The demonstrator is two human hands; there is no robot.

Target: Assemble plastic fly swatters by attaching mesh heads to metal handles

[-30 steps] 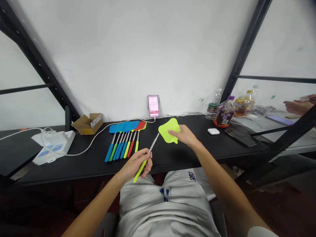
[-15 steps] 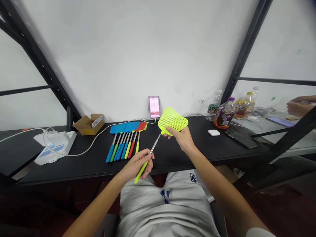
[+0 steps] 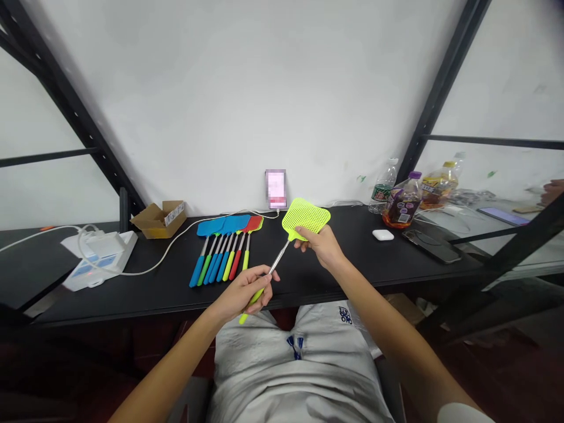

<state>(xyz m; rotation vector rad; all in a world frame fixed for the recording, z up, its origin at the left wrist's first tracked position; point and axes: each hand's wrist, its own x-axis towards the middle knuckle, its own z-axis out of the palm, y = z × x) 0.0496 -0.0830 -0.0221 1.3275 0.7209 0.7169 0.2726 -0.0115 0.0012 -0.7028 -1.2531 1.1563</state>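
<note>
My left hand (image 3: 251, 288) is closed round the yellow-green handle (image 3: 244, 318) of a fly swatter, whose metal rod (image 3: 279, 257) slants up to the right. My right hand (image 3: 321, 242) pinches the perforated yellow-green swatter head (image 3: 305, 214), thumb on top and fingers beneath. Rod tip and head neck meet just left of my right thumb; how deep the rod sits I cannot tell. On the desk to the left lies a row of several fly swatters (image 3: 225, 256) with blue, green, yellow-green and red handles, their blue and red heads overlapping at the back.
A phone (image 3: 275, 189) leans on the wall with a white cable. Left stand an open cardboard box (image 3: 160, 220) and a white power strip (image 3: 101, 261). To the right are bottles (image 3: 402, 202), a white earbud case (image 3: 383, 235) and a dark phone (image 3: 431, 246). Another person's hand shows far right.
The swatter head has tilted and come down onto the rod tip; the gap between them has closed. My left hand keeps its hold on the handle. The other person's hand has moved right.
</note>
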